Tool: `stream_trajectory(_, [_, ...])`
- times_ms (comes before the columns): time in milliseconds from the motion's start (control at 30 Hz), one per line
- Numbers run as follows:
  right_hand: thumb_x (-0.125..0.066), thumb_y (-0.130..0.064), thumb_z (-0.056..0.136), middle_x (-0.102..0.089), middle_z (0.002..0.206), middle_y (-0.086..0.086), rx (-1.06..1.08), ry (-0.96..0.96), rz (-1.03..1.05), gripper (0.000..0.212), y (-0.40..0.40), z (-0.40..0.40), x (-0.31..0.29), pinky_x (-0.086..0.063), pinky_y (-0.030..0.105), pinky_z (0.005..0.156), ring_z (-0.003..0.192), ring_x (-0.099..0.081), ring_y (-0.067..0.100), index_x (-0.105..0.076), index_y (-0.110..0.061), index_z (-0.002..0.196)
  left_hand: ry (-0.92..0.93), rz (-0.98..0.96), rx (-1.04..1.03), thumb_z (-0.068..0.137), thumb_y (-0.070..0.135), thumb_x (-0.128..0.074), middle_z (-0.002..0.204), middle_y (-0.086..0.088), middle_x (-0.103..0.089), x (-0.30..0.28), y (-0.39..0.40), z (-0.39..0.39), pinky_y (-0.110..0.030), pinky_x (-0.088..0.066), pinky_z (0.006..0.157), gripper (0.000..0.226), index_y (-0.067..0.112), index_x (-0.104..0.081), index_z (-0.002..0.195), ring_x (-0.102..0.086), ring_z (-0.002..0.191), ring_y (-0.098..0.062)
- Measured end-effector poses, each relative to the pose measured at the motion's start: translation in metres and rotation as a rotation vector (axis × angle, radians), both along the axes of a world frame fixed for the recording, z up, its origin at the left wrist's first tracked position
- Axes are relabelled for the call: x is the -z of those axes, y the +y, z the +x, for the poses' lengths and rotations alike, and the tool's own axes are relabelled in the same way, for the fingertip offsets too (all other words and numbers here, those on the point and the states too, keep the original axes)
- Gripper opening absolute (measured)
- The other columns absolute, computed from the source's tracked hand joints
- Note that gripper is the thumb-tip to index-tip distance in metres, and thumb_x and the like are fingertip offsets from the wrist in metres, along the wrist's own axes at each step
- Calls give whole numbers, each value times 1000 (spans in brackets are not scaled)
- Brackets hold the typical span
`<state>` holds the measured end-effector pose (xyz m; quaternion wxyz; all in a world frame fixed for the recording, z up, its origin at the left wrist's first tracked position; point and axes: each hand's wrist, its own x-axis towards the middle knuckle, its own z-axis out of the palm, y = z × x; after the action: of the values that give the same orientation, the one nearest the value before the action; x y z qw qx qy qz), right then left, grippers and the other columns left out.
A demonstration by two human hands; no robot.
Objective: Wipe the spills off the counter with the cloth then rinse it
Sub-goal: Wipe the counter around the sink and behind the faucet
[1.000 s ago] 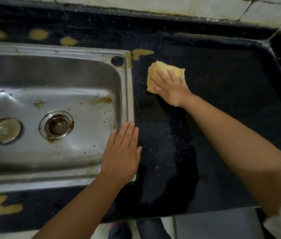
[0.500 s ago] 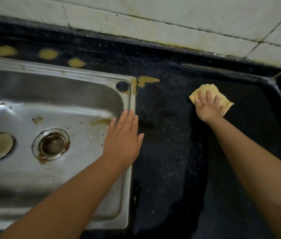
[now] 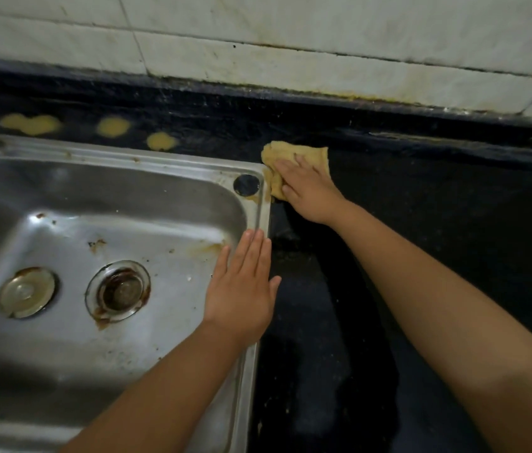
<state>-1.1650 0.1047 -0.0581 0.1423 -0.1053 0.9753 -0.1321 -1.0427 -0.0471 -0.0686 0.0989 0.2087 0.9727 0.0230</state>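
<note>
A: Head view, near field first. Left hand (image 3: 241,289) lies flat on the right rim of the sink (image 3: 251,371), fingers straight and together, holding nothing. My read: it props the person while the other arm reaches across.

B: Agreed, support only. Mid field?

A: Dark worktop (image 3: 421,256) right of the sink, with pale specks; a wetter-looking band runs down beside the rim. Sink basin holds a rusty drain (image 3: 117,291) and a round plug (image 3: 26,292) to its left.

B: Cloth position?

A: Cloth (image 3: 294,155), yellow and bunched, sits on the worktop at the sink's back right corner, touching the rim beside the round hole (image 3: 246,184). Right hand (image 3: 310,188) presses on it from above, fingers spread flat across it rather than pinching. Judgement: a flat palm puts weight over the cloth for a wiping stroke.

B: Why at that corner?

A: Yellow smear shows on the rim just beside the cloth's edge; likely the spot being worked.

B: Far field?

A: Three yellow spills (image 3: 112,126) in a row on the strip behind the sink, well left of the cloth, untouched. Stained tiled wall (image 3: 290,44) behind.

B: Progress?

A: Wiping under way, not finished; rinse not yet begun.
</note>
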Motion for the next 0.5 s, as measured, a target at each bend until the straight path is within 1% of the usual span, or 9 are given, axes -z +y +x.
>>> stream_trajectory(33, [-27, -21, 100, -8, 156, -1, -8, 3, -17, 51, 1, 11, 0, -5, 35, 115, 144, -1, 19, -9, -18, 147, 35, 22, -18, 69, 39, 25, 136, -3, 33, 2, 0, 0, -35, 8, 114, 70, 7, 23, 131, 29, 128, -16])
stream_trajectory(67, [-29, -21, 100, -10, 156, 0, -23, 5, -29, 51, 2, 24, -1, -4, 33, 114, 144, -2, 19, -11, -17, 147, 71, 34, -30, 76, 40, 16, 145, -7, 18, 1, 0, 0, -36, -2, 115, 71, 4, 9, 137, 13, 136, -18])
stream_trajectory(100, [-30, -21, 99, -11, 156, 1, -46, 8, -32, 51, 4, 39, -1, -4, 32, 114, 144, -2, 19, -12, -17, 147, 83, 45, -52, 83, 39, 5, 150, -9, -5, 1, 0, 0, -38, -12, 115, 69, 2, -11, 139, -8, 139, -20])
stream_trajectory(167, [-30, -24, 99, -12, 156, -1, -107, 27, -22, 50, 6, 70, -1, -1, 28, 114, 144, -2, 18, -15, -18, 146, 56, 105, -67, 94, 35, -8, 139, -12, -43, 4, -2, 1, -42, -23, 109, 61, 1, -42, 131, -41, 129, -25])
stream_trajectory(200, [-27, -26, 99, -12, 156, -2, -128, 44, -11, 49, 5, 82, -1, 1, 25, 112, 144, -1, 17, -14, -19, 146, 39, 128, -61, 97, 34, -6, 131, -14, -53, 6, -3, 1, -42, -25, 104, 63, -1, -50, 125, -50, 122, -28])
stream_trajectory(267, [-24, -26, 100, -6, 156, -4, -146, 72, 20, 49, 2, 90, 1, 5, 21, 108, 144, 2, 16, -10, -21, 147, 28, 136, -69, 98, 33, 0, 124, -15, -59, 6, -3, 1, -41, -26, 98, 68, -3, -52, 121, -56, 116, -30])
stream_trajectory(333, [-24, -22, 101, -1, 156, -5, -166, 68, 33, 50, -4, 77, 3, 4, 25, 112, 144, 5, 16, -5, -22, 147, 55, 136, -78, 98, 33, 1, 123, -15, -60, 6, -2, 1, -40, -26, 99, 69, -3, -53, 121, -57, 115, -30])
stream_trajectory(400, [-24, -18, 100, -2, 156, -3, -166, 54, 22, 50, -9, 54, 4, 1, 31, 114, 144, 3, 18, -6, -21, 147, 41, 111, -63, 98, 33, 2, 122, -15, -61, 6, -2, 2, -40, -26, 98, 72, -3, -57, 118, -57, 114, -30])
stream_trajectory(500, [-24, -15, 100, -4, 157, -1, -89, 45, 16, 50, -6, 13, 7, -4, 36, 116, 144, -1, 21, -7, -18, 147, -8, 82, -49, 98, 33, 2, 122, -15, -61, 5, -3, 3, -40, -25, 98, 73, -2, -59, 117, -57, 115, -30])
